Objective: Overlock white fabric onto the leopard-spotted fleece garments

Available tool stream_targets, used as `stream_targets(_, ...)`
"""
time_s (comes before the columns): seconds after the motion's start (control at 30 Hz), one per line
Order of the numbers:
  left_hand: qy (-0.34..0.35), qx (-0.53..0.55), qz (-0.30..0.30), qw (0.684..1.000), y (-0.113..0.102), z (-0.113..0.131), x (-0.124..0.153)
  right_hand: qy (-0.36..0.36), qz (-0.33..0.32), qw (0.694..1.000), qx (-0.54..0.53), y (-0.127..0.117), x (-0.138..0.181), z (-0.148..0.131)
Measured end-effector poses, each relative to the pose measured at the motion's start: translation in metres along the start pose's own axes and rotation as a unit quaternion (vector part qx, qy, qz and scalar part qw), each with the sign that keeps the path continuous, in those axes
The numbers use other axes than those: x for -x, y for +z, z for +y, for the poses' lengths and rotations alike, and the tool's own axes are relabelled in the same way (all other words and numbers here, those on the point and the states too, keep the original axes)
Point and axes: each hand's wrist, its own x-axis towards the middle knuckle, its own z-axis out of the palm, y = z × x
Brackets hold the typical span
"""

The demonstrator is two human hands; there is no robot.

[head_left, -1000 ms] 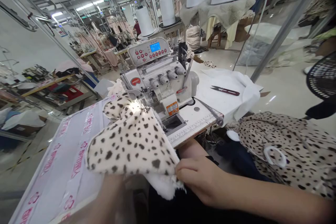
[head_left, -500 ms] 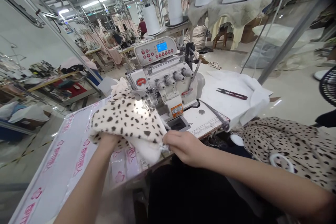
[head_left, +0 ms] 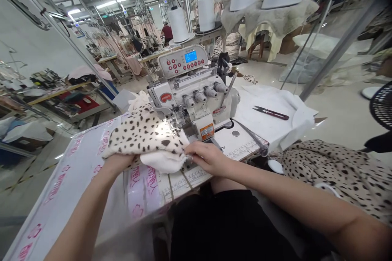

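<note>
A cream plush fabric with dark spots [head_left: 143, 136], lined in white fleece [head_left: 161, 162], lies folded against the presser foot [head_left: 179, 117] of a white overlock sewing machine [head_left: 192, 98]. My left hand [head_left: 119, 164] is tucked under the fabric's near edge and grips it. My right hand [head_left: 206, 157] pinches the fleece and spotted layers together at their right edge, just in front of the needle area. The needle itself is hidden.
Red-handled thread snips [head_left: 271, 113] rest on a white cloth [head_left: 269, 130] right of the machine. A spotted garment [head_left: 333, 175] is heaped at the right. Pink-printed plastic film [head_left: 76, 171] covers the left table. Thread cones [head_left: 178, 24] stand behind the machine.
The fabric has moved forward from near my body to the presser foot. My left hand has come up under it, and my right hand has moved forward with it.
</note>
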Motion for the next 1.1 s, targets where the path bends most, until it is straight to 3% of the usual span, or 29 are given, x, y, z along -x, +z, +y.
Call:
stream_targets(0.07,-0.053,0.018,-0.149,0.987,-0.004,0.020,0.033,-0.010,0.007,1.000,0.004,0.000,0.003,0.001)
stream_targets(0.1,-0.089,0.040,-0.254,0.962,-0.005,0.034,0.050,-0.013,0.011,1.000,0.003,0.000,0.004,0.001)
stream_targets(0.13,-0.100,0.058,-0.315,0.942,-0.004,0.050,0.064,-0.015,0.014,1.000,0.001,0.000,0.005,0.001)
stream_targets(0.17,-0.087,0.073,-0.314,0.943,-0.003,0.066,0.075,-0.013,0.017,1.000,-0.002,0.000,0.005,0.001)
stream_targets(0.2,-0.055,0.096,-0.270,0.956,0.001,0.081,0.083,-0.009,0.022,1.000,-0.006,0.000,0.005,0.000)
stream_targets(0.27,0.064,0.113,-0.088,0.988,0.012,0.104,0.086,0.003,0.024,1.000,-0.012,0.000,0.004,-0.003)
stream_targets(0.33,0.176,0.072,0.084,0.978,0.025,0.115,0.075,0.019,0.021,0.999,-0.017,-0.002,0.001,-0.008)
stream_targets(0.4,0.234,0.005,0.153,0.960,0.036,0.113,0.061,0.034,0.018,0.999,-0.023,-0.005,-0.002,-0.014)
stream_targets(0.6,0.277,-0.098,0.169,0.941,0.042,0.095,0.053,0.073,0.020,0.997,-0.028,-0.010,-0.005,-0.026)
stream_targets(0.73,0.278,-0.150,0.142,0.938,0.040,0.090,0.055,0.055,0.028,0.998,-0.008,-0.008,-0.010,-0.018)
stream_targets(0.97,0.203,-0.158,0.019,0.966,0.031,0.087,0.015,0.024,0.005,0.988,0.151,-0.006,-0.032,0.005)
stream_targets(1.1,0.113,-0.128,-0.070,0.983,0.018,0.091,-0.012,-0.029,0.013,0.981,0.193,-0.009,-0.013,0.001)
